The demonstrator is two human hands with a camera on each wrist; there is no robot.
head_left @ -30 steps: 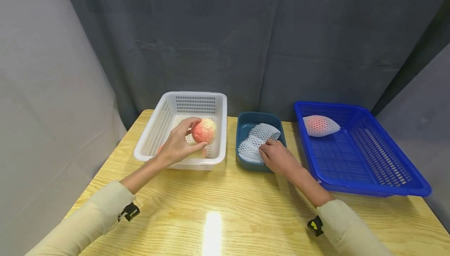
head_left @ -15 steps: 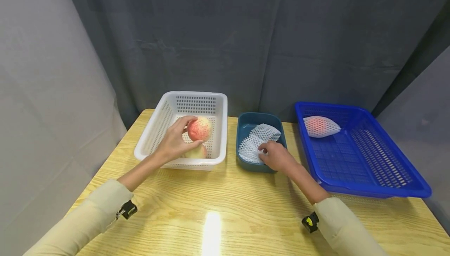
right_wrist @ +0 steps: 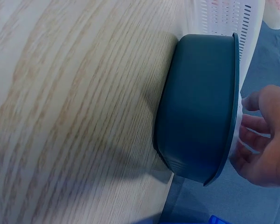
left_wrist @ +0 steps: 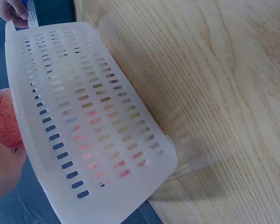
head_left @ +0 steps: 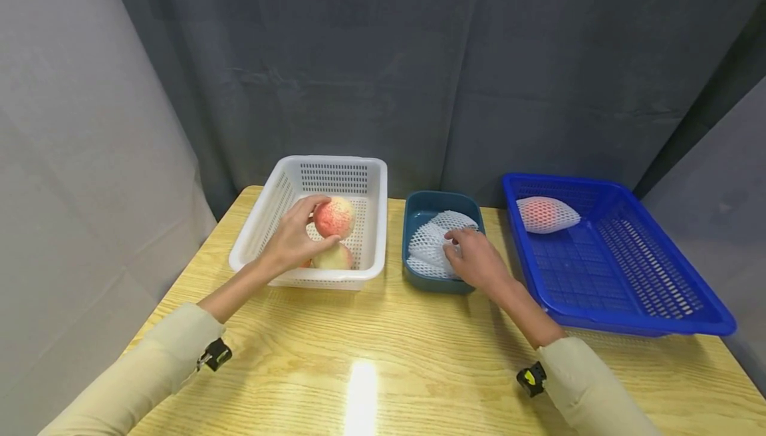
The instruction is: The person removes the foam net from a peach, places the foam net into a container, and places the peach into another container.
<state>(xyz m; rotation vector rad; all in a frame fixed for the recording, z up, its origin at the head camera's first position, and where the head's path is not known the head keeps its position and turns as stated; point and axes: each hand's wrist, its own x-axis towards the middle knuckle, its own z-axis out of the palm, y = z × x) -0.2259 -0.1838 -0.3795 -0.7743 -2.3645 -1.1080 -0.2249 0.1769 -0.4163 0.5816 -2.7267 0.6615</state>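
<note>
My left hand (head_left: 292, 236) holds a red-and-yellow peach (head_left: 335, 217) between thumb and fingers, over the white slotted basket (head_left: 383, 223). Below it, another peach (head_left: 334, 258) lies in the basket, with a bit of red fruit beside it. The left wrist view shows the held peach (left_wrist: 7, 122) past the basket's rim. My right hand (head_left: 479, 260) reaches over the near right side of a small teal bin (head_left: 439, 285), fingertips at the white foam fruit nets (head_left: 427, 244). In the right wrist view its bent fingers (right_wrist: 254, 123) meet the white net at the rim; whether they pinch it, I cannot tell.
A large blue basket (head_left: 628, 324) stands on the right, with a peach in a foam net (head_left: 547, 215) at its back left corner. All sit on a wooden table (head_left: 299, 363). A dark grey curtain (head_left: 359, 70) hangs behind.
My left hand and the held peach have drifted left, uncovering more of the peach below. My right hand has shifted slightly, and the foam nets under its fingers have changed shape.
</note>
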